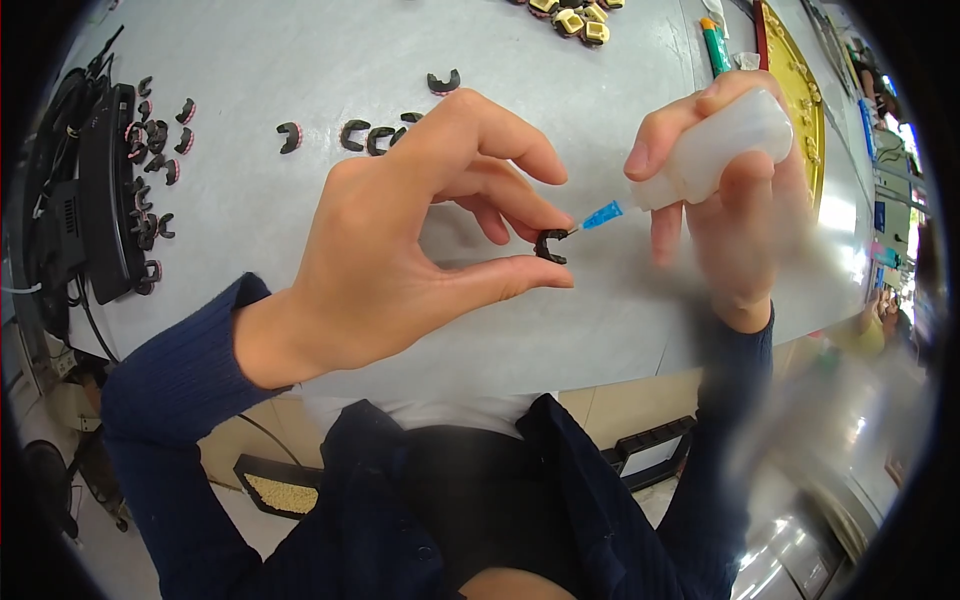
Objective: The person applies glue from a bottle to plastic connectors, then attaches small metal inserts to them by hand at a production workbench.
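Between the thumb and fingertips of my left hand [390,220] is a small black U-shaped piece [545,246], its opening turned to the right. My right hand [735,190] is closed around a translucent white squeeze bottle [735,140], tilted with its nozzle down to the left. A blue dispensing needle [602,215] sits on the nozzle, and its thin tip is at the upper end of the black piece. Similar U-shaped pieces [353,135] lie behind my left hand, partly hidden by it. A single one [443,83] rests farther back.
At the left, several U-shaped pieces with pink edges [186,112] lie beside a long black device [108,195] with cables. Cream-yellow pieces [570,20] are heaped at the back. A green tube [715,48] and a yellow tray [795,80] are at the right. Below the table stands a bin of pale pellets [283,494].
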Demonstrator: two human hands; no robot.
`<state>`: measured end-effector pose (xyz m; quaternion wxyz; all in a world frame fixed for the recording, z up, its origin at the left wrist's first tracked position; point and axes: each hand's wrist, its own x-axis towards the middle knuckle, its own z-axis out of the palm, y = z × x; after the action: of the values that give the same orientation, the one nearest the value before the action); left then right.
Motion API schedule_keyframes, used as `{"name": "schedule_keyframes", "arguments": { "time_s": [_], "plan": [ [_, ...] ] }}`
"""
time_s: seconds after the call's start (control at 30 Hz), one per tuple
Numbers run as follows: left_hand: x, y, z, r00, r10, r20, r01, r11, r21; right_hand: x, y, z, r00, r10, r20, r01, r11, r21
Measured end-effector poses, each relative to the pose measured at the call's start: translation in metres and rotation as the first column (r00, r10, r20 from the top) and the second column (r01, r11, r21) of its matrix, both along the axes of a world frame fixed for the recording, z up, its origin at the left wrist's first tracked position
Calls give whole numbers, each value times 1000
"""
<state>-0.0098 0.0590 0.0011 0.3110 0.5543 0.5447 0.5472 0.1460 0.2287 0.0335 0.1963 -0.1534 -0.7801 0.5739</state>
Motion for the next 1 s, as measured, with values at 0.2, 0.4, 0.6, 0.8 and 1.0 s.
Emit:
{"name": "schedule_keyframes", "arguments": {
  "time_s": [0.2,0.4,0.6,0.8,1.0],
  "plan": [
    [1,0,2,1000,5,7,-5,1000,-23,-1,-2,-1,1000,-5,-14,5,1000,-10],
    [1,1,1,1000,6,-2,-6,1000,-16,0,1,-1,1000,14,-14,-14,1000,-25],
    [2,1,3,1000,15,1,-15,999,-28,1,3,-2,999,23,-39,-24,999,-26],
    [1,0,2,1000,8,-9,-9,999,-35,2,4,-3,999,18,-28,-18,1000,1],
    [0,0,3,1000,11,-14,-12,999,-39,8,12,0,1000,-2,21,2,1000,1]
  ]
}}
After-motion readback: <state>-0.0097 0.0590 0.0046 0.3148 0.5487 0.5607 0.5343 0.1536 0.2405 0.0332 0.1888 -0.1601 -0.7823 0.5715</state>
